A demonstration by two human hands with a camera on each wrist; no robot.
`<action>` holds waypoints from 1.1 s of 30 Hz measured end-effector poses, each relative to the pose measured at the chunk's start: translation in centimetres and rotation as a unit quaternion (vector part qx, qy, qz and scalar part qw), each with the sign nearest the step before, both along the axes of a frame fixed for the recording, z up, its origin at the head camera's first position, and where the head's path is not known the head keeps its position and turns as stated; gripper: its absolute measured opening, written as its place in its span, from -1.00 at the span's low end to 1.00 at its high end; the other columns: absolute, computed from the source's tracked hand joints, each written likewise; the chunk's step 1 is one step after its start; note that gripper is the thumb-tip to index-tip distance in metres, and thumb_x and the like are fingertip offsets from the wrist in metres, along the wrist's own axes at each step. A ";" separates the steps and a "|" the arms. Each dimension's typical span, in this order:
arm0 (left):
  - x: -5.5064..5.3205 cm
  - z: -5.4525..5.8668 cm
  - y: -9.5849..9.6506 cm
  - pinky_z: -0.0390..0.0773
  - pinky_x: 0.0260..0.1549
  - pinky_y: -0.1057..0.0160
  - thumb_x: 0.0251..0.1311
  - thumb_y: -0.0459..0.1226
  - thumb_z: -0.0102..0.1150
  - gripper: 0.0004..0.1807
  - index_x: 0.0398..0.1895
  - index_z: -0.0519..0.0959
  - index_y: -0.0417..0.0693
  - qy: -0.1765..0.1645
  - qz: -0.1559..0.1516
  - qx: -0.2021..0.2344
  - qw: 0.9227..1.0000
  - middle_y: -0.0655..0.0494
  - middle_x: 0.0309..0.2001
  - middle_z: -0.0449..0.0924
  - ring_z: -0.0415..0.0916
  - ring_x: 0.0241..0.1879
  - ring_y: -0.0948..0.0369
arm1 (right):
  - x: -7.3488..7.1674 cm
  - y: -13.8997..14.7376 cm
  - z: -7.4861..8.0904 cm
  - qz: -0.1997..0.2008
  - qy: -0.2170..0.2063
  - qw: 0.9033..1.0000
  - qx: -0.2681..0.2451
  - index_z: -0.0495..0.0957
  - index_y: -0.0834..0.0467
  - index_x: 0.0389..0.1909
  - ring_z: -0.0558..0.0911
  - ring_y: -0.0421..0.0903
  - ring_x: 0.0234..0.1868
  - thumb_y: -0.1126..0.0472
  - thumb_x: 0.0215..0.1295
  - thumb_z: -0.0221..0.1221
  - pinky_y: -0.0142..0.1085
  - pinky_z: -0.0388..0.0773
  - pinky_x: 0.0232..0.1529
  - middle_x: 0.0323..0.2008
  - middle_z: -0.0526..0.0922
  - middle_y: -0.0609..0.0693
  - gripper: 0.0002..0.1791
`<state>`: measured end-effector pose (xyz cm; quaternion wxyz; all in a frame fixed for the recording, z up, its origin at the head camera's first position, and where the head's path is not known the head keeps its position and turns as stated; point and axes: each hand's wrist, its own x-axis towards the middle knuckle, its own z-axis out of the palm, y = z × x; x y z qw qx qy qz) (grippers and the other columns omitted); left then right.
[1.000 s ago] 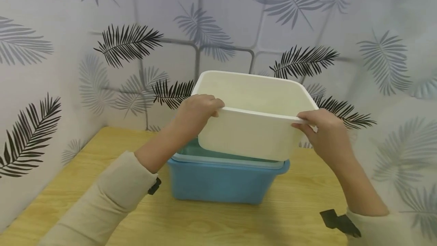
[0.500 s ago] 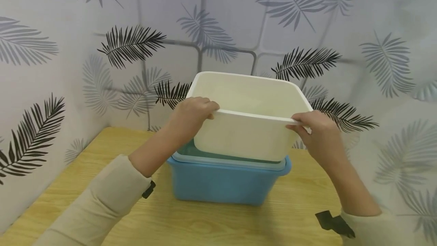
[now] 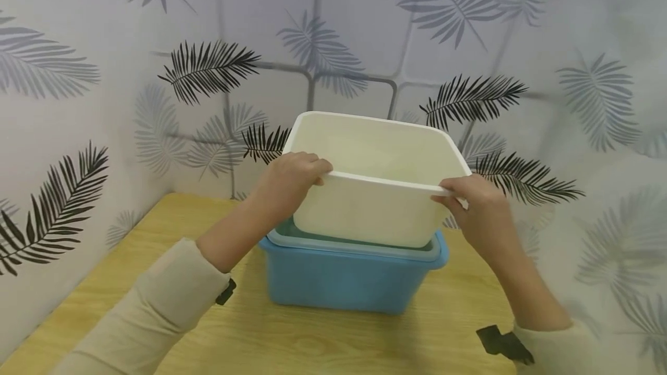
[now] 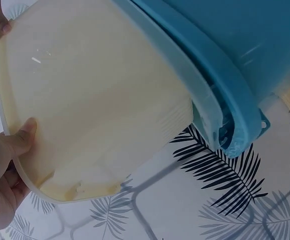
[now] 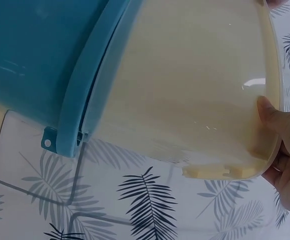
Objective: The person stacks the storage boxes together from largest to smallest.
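A cream-white plastic basin (image 3: pixel 365 213) is tilted with its inside toward me, its lower part within the stacked basins below. My left hand (image 3: pixel 293 184) grips its near rim at the left, and my right hand (image 3: pixel 476 204) pinches the same rim at the right corner. In the left wrist view, the left thumb (image 4: pixel 25 136) lies against the basin's outer wall. The right thumb (image 5: pixel 269 111) does likewise in the right wrist view. Beneath stands a blue basin (image 3: pixel 339 282), with a pale green-blue basin (image 3: pixel 359 250) nested in it.
The blue basin rests on a yellow wood-grain table (image 3: pixel 292 340). Behind and at the sides rises a wall covering (image 3: pixel 354 33) with a feather-leaf pattern. Dark straps (image 3: pixel 504 345) show near the cuffs.
The white basin has come slightly down and to the left over the stack, both hands moving with it and keeping their hold. The head view has shifted a little.
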<state>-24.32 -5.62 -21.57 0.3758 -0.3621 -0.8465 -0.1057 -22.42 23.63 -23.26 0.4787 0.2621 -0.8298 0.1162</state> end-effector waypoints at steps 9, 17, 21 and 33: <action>-0.8 -1.6 0.0 0.57 -0.45 0.27 -0.06 -0.49 0.23 -0.82 -0.34 0.62 -0.16 0.001 0.002 -0.007 1.000 0.07 -0.46 0.67 0.60 -0.43 0.16 | -0.8 0.0 -1.7 0.010 0.008 1.000 0.014 0.61 0.34 -0.45 0.55 0.05 -0.49 0.39 -0.23 0.40 -0.17 0.48 -0.52 -0.52 0.65 0.17 -0.76; -1.2 -3.7 -0.1 0.55 -0.49 0.27 -0.07 -0.54 0.16 -0.79 -0.37 0.61 -0.14 0.008 0.008 -0.014 1.000 0.11 -0.51 0.64 0.57 -0.48 0.18 | -1.2 -0.2 -3.9 0.016 -0.008 1.000 0.000 0.60 0.32 -0.45 0.57 0.05 -0.45 0.40 -0.25 0.40 -0.14 0.51 -0.44 -0.51 0.65 0.14 -0.75; -1.3 -4.4 -0.1 0.56 -0.48 0.28 -0.08 -0.51 0.19 -0.82 -0.37 0.61 -0.14 0.008 0.007 -0.014 1.000 0.10 -0.50 0.65 0.58 -0.47 0.18 | -1.3 -0.2 -4.7 0.011 -0.007 1.000 0.002 0.61 0.31 -0.44 0.57 0.02 -0.46 0.39 -0.24 0.40 -0.17 0.51 -0.44 -0.51 0.66 0.12 -0.75; -1.8 -6.6 -0.4 0.54 -0.50 0.32 -0.15 -0.47 0.28 -0.83 -0.42 0.60 -0.13 0.034 -0.004 -0.005 0.999 0.13 -0.54 0.60 0.54 -0.51 0.21 | -1.8 -0.4 -6.9 0.009 0.017 1.000 0.008 0.61 0.29 -0.46 0.58 0.01 -0.49 0.38 -0.35 0.44 -0.19 0.52 -0.47 -0.53 0.67 0.11 -0.70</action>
